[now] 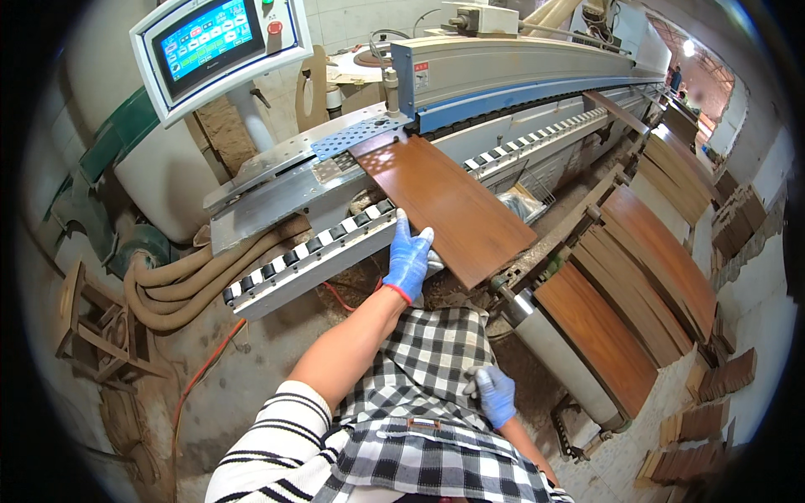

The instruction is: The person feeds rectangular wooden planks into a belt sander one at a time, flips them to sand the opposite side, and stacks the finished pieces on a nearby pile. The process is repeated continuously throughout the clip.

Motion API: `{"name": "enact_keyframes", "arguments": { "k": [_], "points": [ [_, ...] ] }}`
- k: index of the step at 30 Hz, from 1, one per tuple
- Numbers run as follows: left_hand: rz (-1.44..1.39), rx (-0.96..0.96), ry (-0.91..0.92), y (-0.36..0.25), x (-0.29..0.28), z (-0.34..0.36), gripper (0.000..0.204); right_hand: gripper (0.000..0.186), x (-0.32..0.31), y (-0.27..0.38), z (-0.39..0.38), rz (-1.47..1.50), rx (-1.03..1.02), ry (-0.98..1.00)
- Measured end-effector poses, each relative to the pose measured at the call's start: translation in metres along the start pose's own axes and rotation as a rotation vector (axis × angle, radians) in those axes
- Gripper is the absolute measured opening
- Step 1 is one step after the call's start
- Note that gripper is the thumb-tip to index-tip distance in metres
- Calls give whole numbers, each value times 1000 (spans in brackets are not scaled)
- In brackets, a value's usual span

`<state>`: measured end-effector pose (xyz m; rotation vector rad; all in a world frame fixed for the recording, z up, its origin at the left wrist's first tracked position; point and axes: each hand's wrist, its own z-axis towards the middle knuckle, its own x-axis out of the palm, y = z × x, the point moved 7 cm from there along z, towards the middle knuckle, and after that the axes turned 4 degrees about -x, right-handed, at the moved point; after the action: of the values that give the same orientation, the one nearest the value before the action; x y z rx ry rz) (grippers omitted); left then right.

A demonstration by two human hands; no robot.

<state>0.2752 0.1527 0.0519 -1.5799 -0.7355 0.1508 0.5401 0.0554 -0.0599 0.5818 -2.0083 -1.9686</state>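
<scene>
Brown board [457, 210] lies near basket [547, 198] holding plastic [517, 204].

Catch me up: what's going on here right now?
A person has the blue-gloved left hand against the near left edge of a brown wooden board. The board lies across a rail of small rollers, its far end beside the blue perforated plate of a long machine. The right hand is in front of the checked apron, away from the board, with nothing seen in it. More boards are stacked to the right.
</scene>
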Motion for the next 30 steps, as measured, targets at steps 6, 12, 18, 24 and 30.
{"name": "enact_keyframes", "arguments": {
  "k": [6,12,18,24,30],
  "points": [
    [7,-8,45,13,46,35,78,37,-122,-8,-26,117,-31,-501],
    [-196,22,108,47,81,65,57,27,-290,-5,-99,-253,-95,-1071],
    [806,136,564,196,148,28,61,46,-389,-40,-159,-862,183,-1335],
    [1256,51,731,233,181,-6,85,57,-422,-101,-169,-763,349,-1161],
    [733,-58,560,229,145,-27,71,47,-394,-78,-186,-795,441,-1126]
  ]
}}
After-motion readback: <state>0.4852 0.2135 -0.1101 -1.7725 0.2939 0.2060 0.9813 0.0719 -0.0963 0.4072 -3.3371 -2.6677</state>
